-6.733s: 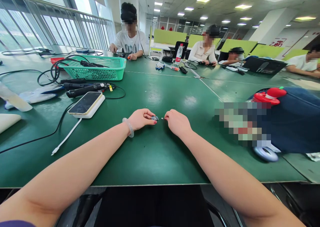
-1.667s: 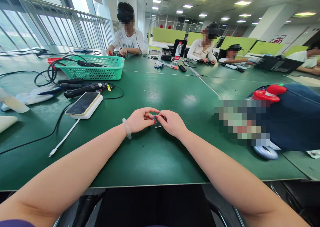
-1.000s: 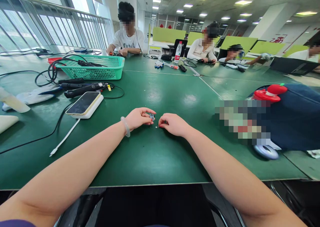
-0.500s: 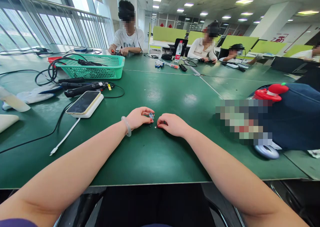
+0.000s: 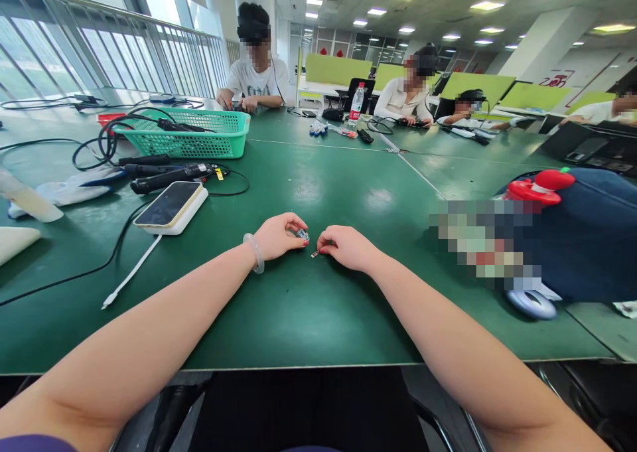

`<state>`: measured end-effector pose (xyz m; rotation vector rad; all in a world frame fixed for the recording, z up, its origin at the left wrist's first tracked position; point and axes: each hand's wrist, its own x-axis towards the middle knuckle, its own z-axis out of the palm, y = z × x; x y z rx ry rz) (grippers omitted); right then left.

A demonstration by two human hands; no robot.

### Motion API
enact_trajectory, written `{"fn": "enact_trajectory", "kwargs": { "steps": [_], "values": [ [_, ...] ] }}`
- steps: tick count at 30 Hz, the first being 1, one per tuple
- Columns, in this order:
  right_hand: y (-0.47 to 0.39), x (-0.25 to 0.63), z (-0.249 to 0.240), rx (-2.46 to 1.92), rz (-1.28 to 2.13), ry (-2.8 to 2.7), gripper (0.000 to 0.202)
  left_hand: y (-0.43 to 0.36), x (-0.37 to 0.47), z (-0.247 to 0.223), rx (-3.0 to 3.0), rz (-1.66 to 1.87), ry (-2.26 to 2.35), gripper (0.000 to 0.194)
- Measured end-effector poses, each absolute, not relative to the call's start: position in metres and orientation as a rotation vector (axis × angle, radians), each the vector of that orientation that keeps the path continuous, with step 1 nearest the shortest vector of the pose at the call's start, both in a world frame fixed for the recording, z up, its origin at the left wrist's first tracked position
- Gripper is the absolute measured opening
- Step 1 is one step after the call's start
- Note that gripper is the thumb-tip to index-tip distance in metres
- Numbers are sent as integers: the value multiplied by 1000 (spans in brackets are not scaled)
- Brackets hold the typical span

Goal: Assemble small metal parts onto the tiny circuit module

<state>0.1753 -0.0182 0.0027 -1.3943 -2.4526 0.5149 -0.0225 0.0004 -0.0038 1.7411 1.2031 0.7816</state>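
My left hand (image 5: 279,235) is closed on a small blue-and-silver part (image 5: 302,235), held between thumb and fingers just above the table. It looks like a little electronic or metal piece, too small to name. Close by on the right, my right hand (image 5: 347,246) pinches a tiny flat piece (image 5: 314,254), light at its tip, which sticks out to the left of the fingertips. The two hands are apart by a small gap. A pale translucent bangle (image 5: 254,253) circles my left wrist.
On the green table (image 5: 298,319) at left are a phone (image 5: 172,206) on a white block, black tools (image 5: 172,176) and a green basket (image 5: 199,140) with cables. A dark blue bag (image 5: 592,239) stands right. Beyond are a bottle (image 5: 356,104) and several people.
The blue-and-silver part has turned in my left fingers. My right hand has shifted slightly right, and more of its tiny piece shows.
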Motion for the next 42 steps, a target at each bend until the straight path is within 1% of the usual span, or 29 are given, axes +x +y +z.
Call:
{"fn": "enact_trajectory", "kwargs": {
  "steps": [2, 4, 8, 15, 21, 27, 33, 38, 42],
  "values": [
    [-18, 174, 1, -1400, 478, -2468, 11, 1, -23, -4, 1774, 774, 1151, 37],
    [-17, 173, -1, -1402, 425, -2490, 14, 0, -23, -2, 1824, 750, 1140, 35],
    [-17, 171, -4, -1419, 332, -2527, 17, -4, -23, 4, 2002, 695, 1283, 25],
    [-20, 168, -7, -1441, 207, -2502, 16, -8, -23, 8, 2140, 674, 1392, 26],
    [-29, 154, 0, -1281, 255, -2231, 17, -11, -19, 11, 2168, 667, 1376, 27],
    [-33, 151, -2, -1231, 266, -2199, 16, -12, -17, 9, 2165, 730, 1277, 27],
    [-32, 153, -3, -1188, 285, -2171, 15, -10, -18, 7, 2123, 753, 1273, 27],
    [-29, 159, 2, -1204, 358, -2099, 15, -8, -19, 6, 2119, 759, 1299, 27],
    [-25, 166, 4, -1317, 390, -2201, 14, -8, -21, 7, 2203, 734, 1355, 24]
  ]
}}
